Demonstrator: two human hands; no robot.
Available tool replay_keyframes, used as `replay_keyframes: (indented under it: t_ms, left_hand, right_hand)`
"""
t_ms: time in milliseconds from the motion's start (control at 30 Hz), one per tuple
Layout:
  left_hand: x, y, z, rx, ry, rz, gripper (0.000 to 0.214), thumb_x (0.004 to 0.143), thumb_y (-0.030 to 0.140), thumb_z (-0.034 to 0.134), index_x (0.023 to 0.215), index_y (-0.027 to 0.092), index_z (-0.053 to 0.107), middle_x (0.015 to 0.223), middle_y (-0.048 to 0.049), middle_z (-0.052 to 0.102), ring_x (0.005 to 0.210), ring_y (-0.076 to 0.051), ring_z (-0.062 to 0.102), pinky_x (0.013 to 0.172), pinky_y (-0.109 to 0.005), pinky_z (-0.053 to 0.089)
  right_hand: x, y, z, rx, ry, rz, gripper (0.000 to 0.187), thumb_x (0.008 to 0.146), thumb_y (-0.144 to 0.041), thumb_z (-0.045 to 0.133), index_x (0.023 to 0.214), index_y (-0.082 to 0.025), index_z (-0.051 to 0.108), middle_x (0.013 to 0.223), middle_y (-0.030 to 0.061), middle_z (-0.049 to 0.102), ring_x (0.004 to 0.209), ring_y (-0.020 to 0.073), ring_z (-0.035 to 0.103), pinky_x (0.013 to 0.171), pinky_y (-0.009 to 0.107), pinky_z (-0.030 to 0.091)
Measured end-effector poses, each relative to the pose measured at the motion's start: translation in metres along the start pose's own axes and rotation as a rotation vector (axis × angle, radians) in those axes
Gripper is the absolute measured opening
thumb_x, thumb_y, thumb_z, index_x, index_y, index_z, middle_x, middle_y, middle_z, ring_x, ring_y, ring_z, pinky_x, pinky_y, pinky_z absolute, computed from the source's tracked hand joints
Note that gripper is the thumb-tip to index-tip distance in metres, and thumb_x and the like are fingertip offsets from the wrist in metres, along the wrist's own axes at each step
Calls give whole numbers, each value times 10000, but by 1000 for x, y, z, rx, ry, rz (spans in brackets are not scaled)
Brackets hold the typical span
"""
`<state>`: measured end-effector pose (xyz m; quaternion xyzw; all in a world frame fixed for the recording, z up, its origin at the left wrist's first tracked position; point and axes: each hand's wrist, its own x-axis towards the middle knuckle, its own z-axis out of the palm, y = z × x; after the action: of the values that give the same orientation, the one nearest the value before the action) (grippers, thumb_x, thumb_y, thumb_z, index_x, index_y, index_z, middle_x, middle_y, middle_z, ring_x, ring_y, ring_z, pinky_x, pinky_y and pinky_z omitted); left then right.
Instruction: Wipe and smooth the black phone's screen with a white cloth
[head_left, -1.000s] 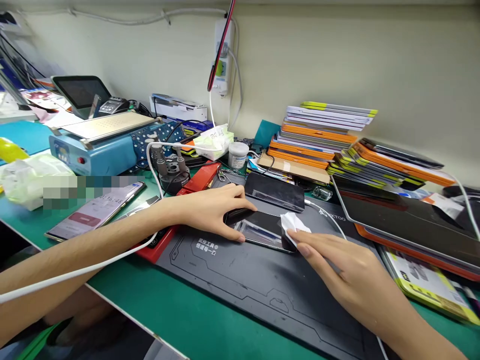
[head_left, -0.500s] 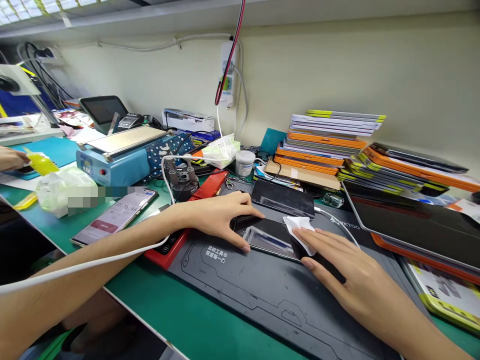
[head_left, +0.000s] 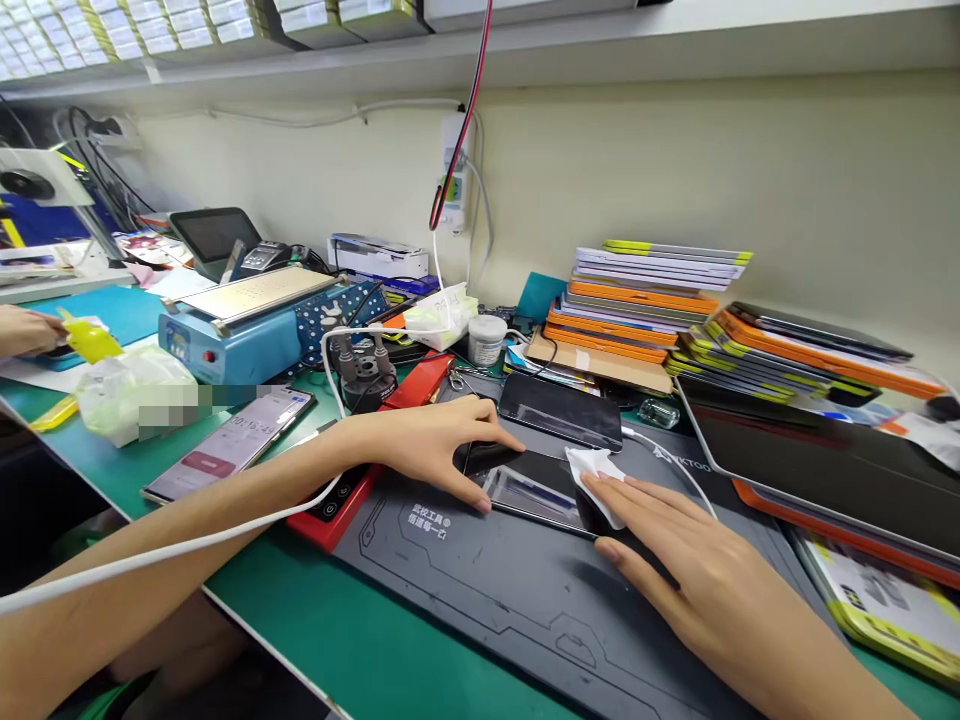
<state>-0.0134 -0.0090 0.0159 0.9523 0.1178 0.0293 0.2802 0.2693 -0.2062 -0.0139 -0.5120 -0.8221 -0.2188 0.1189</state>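
Observation:
A black smartphone [head_left: 551, 480] lies screen up on the dark grey work mat [head_left: 480, 590], its glossy glass reflecting light. My left hand [head_left: 431, 445] grips its left end, thumb on the near edge and fingers on the far edge. Under the fingertips of my right hand [head_left: 697, 550] a crumpled white wipe [head_left: 589, 464] is pressed against the right part of the screen. The right thumb rests low beside the phone's near edge. A second dark phone [head_left: 562, 412], with a white cable plugged in, lies just behind.
A phone showing a timer [head_left: 232, 440] lies left of the red-edged mat. Behind it stand a blue heating-plate machine [head_left: 232, 345] and a white tub [head_left: 487, 342]. Stacked orange and grey cases [head_left: 630, 310] and a laptop-like dark panel [head_left: 810, 460] fill the right. Another person's hand [head_left: 30, 330] is far left.
The camera view has tilted slightly up, showing more of the shelf. Both hands keep nearly the same places on the phone and wipe.

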Motion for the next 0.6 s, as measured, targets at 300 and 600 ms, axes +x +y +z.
replay_keyframes:
  t_ms: [300,600]
  left_hand:
    - [-1,-5,9,-5,-1,-61,756,867,501,842,1541,331,547,1359,-59,542,1317,-266,536,1132,-324,422]
    - [0,-2,9,-36,46,-21,728,833,496,869,1494,329,612,1305,-63,578,1240,-259,590,1080,-317,472]
  right_hand:
    - [4,-7,-5,106,-89,102,492,1130,-388,400,1523,-140,563,1532,86,606,1404,261,613,1112,445,591]
    - [8,-12,-20,125,-6,81,378,1077,-299,516,1336,-106,712,1318,119,751,1287,321,697,1074,491,620]
